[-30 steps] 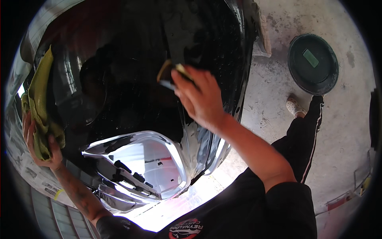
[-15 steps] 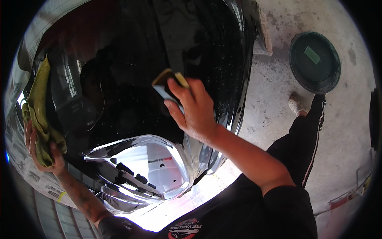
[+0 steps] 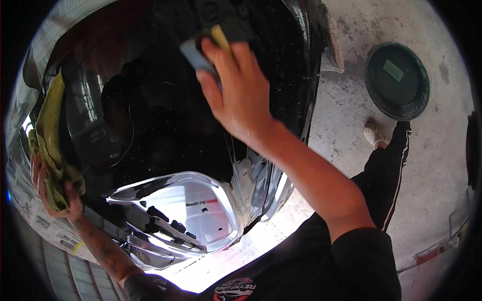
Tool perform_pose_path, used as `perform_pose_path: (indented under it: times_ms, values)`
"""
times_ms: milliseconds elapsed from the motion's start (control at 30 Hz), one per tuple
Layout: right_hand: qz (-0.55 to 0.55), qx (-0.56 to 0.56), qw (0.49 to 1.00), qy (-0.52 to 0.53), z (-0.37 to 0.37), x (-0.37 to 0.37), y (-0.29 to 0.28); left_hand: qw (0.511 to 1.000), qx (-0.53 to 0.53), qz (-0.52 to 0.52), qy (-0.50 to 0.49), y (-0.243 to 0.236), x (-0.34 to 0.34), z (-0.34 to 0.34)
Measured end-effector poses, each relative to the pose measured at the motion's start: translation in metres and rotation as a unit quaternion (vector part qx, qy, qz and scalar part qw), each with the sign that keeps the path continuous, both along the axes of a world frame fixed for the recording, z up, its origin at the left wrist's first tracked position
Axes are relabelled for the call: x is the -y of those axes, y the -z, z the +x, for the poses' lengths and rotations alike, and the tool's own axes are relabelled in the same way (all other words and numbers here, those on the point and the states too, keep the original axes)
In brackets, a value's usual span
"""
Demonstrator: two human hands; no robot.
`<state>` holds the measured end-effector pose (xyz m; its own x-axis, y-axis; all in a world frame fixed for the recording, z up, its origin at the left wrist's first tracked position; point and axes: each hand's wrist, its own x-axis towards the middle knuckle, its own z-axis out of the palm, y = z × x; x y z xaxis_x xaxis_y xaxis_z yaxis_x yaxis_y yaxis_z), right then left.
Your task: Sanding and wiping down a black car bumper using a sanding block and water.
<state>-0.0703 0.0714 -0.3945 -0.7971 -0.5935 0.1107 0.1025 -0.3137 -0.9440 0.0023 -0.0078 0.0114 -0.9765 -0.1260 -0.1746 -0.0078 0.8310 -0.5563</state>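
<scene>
A glossy black car panel (image 3: 155, 135) fills the middle, with water drops and reflections on it. My right hand (image 3: 238, 93) grips a small block wrapped in a grey-blue sheet (image 3: 195, 57), with a yellow piece (image 3: 220, 37) showing, against the upper middle of the panel. My left hand (image 3: 74, 205) holds a crumpled olive-green cloth (image 3: 52, 135) at the panel's left edge. A shiny chrome-edged recess (image 3: 191, 200) with dark tabs sits low in the panel.
On the concrete floor (image 3: 341, 110) at right stands a dark round basin (image 3: 396, 100) with a pale green rectangular piece (image 3: 393, 70) inside. My foot (image 3: 375, 135) is below it. Newspaper masking (image 3: 45, 226) lines the panel's left side.
My right hand with the block dips slightly toward me, then moves up the panel, ending higher and further left than a second ago. My left hand and the cloth stay nearly still.
</scene>
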Motion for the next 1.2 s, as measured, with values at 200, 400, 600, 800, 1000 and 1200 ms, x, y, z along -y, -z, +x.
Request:
perform_pose_path:
  times_ms: [200, 400, 600, 800, 1000, 1200]
  values:
    - [-0.004, -0.025, 1.000, -0.015, 0.033, -0.036, 0.008, 1.000, 0.009, -0.010, 0.001, -0.002, 0.000, 0.001]
    - [0.009, -0.045, 0.999, 0.018, -0.011, 0.007, 0.003, 1.000, 0.016, -0.010, 0.011, -0.003, 0.001, 0.001]
    - [-0.002, -0.063, 0.998, 0.012, 0.006, -0.011, 0.011, 1.000, 0.014, -0.016, 0.008, -0.002, -0.001, 0.003]
    - [0.006, -0.082, 0.995, 0.056, -0.042, 0.043, 0.012, 1.000, 0.011, -0.008, 0.003, -0.003, 0.000, 0.003]
    - [0.006, -0.062, 0.998, 0.013, -0.015, 0.009, 0.010, 1.000, 0.005, -0.013, -0.003, -0.003, -0.002, 0.005]
    - [0.001, -0.093, 0.992, 0.088, -0.055, 0.058, 0.003, 1.000, 0.012, -0.007, -0.008, 0.000, -0.002, 0.001]
